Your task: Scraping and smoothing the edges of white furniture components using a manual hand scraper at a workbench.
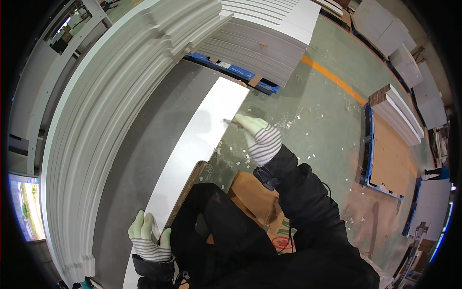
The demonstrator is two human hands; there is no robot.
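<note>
A long white panel with a notch in its right edge lies in front of me, slanting from lower left to upper middle. My left hand, in a striped pale glove, grips its near part, fingers on the face and thumb by the right edge. Gloved the same way, my right hand is closed at the panel's far right edge. From its fingertips a small, thin, dark tool pokes onto the edge; its kind is too blurred to make out.
A tall stack of grey-white moulded panels curves along my left, beside a grey work surface. More boards are piled on a blue pallet ahead. Right of me, a pallet bears cardboard and strips. White scraps litter the green floor; a brown carton is by my legs.
</note>
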